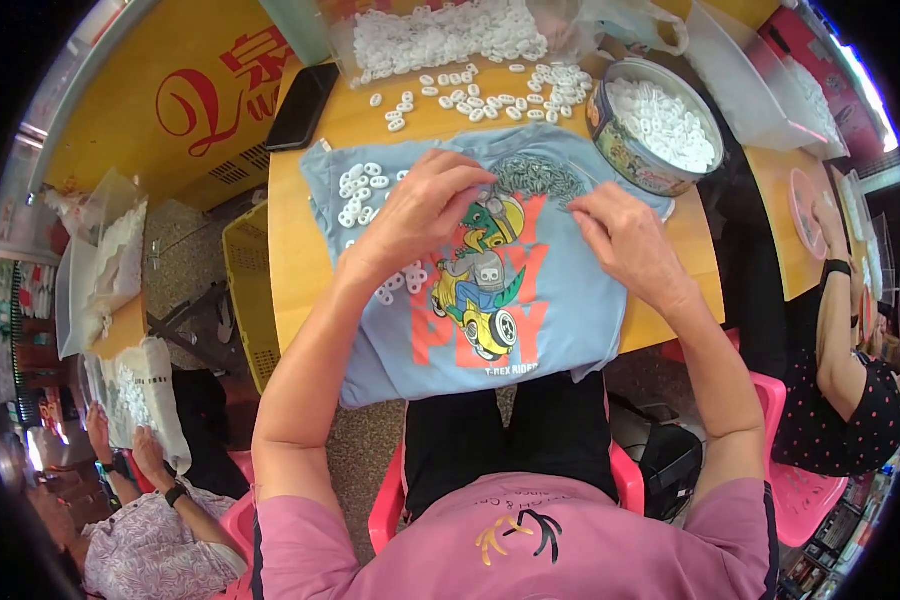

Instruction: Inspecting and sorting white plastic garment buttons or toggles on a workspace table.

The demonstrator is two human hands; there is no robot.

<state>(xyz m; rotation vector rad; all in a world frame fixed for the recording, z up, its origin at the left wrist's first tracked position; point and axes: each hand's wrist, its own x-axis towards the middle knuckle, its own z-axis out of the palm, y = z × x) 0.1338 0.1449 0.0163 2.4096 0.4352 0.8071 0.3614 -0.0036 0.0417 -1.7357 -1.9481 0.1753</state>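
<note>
Backdrop: pretty busy room, yellow panel (pixel 210 60) with red lettering at upper left, wooden tabletop (pixel 295 250) in the middle
Left neighbor: seated person (pixel 160 545) in a patterned top, both hands at a pale cloth (pixel 173 425) with a heap of white bits (pixel 130 400) on it
Yellow crate: open-mesh crate (pixel 248 300), beside the tabletop's left edge
Phone: black phone (pixel 303 107), lying near the far left corner
Blue cloth: blue cloth (pixel 580 320) spread over the tabletop, printed with a dino on a yellow scooter
White pieces: loose two-hole white pieces (pixel 362 185) scattered on the cloth's left side, some partly behind the forearm
Left hand: left hand (pixel 425 205), fingertips narrowed at the pile's left edge; can't tell if anything's pinched
Metal pile: little dark metal pieces (pixel 540 178), bunched on the cloth's far part, between the hands
Right hand: right hand (pixel 630 240), thumb and finger close together by the pile's right edge; can't tell if they've got something
Tin: round printed tin (pixel 630 165), heaped with white bits, right of the pile
Right neighbor: another person (pixel 840 410) in dotted clothes, reaching to a pink tray (pixel 802 195)
</note>
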